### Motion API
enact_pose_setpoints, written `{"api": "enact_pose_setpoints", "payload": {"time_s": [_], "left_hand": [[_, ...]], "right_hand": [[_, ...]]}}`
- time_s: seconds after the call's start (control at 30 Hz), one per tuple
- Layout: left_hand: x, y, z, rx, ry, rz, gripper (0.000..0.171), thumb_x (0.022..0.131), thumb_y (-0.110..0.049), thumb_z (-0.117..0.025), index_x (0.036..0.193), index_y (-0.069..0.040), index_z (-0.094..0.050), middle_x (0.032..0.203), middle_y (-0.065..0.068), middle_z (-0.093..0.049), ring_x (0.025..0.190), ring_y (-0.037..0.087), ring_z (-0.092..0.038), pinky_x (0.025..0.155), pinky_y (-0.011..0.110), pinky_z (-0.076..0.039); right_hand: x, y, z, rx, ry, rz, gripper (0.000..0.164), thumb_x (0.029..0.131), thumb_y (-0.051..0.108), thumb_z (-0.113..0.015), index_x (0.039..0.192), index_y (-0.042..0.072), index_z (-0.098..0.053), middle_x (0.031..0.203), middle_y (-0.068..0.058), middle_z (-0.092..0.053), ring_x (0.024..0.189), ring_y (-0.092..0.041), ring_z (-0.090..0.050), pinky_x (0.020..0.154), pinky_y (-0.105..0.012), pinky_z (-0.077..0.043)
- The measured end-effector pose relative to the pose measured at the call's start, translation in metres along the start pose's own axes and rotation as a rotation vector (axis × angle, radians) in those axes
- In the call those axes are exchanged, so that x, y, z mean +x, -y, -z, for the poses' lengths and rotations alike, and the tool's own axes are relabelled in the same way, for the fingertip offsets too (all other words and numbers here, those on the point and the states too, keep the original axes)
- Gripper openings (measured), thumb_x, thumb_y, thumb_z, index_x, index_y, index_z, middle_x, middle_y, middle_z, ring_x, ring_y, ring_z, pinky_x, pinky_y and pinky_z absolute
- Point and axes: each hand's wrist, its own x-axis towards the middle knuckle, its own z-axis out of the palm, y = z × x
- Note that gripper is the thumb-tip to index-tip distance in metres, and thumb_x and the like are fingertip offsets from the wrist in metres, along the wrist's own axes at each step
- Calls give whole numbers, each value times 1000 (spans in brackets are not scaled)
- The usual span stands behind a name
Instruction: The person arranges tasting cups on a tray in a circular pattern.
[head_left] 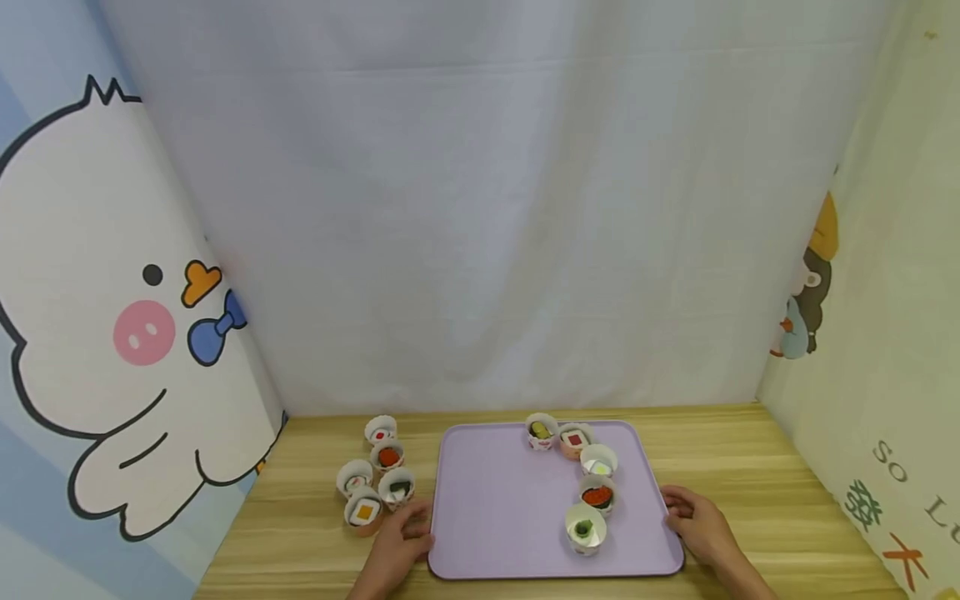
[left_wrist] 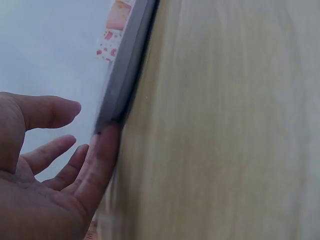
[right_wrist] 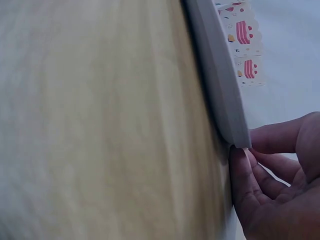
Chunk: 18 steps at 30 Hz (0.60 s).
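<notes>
A lilac rectangular tray (head_left: 495, 508) lies flat on the table, with several paper cups of small sushi-like pieces along its right half. My left hand (head_left: 399, 542) is at the tray's near left side. In the left wrist view its fingertips (left_wrist: 106, 142) touch the tray's outer wall, while the thumb stands apart from the rim. At the near right side, my right hand (head_left: 701, 527) pinches the tray's edge. The right wrist view shows its thumb (right_wrist: 275, 137) at the rim and its fingers (right_wrist: 242, 172) against the lower edge.
Left of the tray, several more filled paper cups stand grouped, among them one with a yellow-topped piece (head_left: 364, 510) close to my left hand. The nearest cup on the tray (head_left: 586, 533) holds something green. A white curtain (head_left: 510, 250) hangs behind the wooden table (head_left: 757, 483).
</notes>
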Motion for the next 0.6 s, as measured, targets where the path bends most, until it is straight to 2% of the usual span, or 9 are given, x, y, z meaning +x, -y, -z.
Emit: {"api": "enact_pose_setpoints", "payload": {"time_s": [0.1, 0.17, 0.3, 0.43, 0.6], "left_hand": [[-5, -5, -1, 36, -49, -28, 53, 83, 1, -69, 133, 8, -52, 133, 32, -51, 105, 32, -64, 72, 27, -56], [-9, -10, -1, 29, -72, -29, 52, 84, 1, -69, 133, 7, -52, 130, 30, -53, 103, 30, -64, 70, 24, -55], [-18, -22, 0, 33, -82, -54, 50, 85, 2, -68, 133, 6, -52, 129, 29, -54, 102, 31, -64, 69, 23, -54], [-24, -33, 0, 139, -115, -135, 48, 85, 2, -69, 130, 4, -54, 127, 26, -57, 102, 35, -65, 72, 20, -54], [-30, -49, 2, 210, -215, -203, 47, 83, 4, -70, 128, -4, -58, 123, 17, -59, 105, 32, -63, 73, 18, -55]], "right_hand": [[0, 2, 1, -9, 3, -1, 45, 82, -8, -64, 126, -9, -59, 110, -18, -68, 82, -5, -59, 70, -17, -48], [0, 2, 1, -12, 3, 0, 45, 82, -8, -64, 126, -9, -59, 110, -19, -68, 83, -4, -59, 70, -17, -48], [0, 2, 1, 0, 3, 9, 45, 81, -9, -64, 125, -9, -59, 110, -19, -68, 81, -1, -58, 71, -17, -48], [-1, 1, 0, 11, 2, 22, 45, 80, -9, -64, 125, -10, -59, 109, -19, -68, 80, 1, -57, 71, -16, -48], [-1, 0, 0, 8, 4, 12, 44, 81, -8, -64, 125, -9, -59, 108, -19, -68, 80, 0, -57, 70, -17, -47]]}}
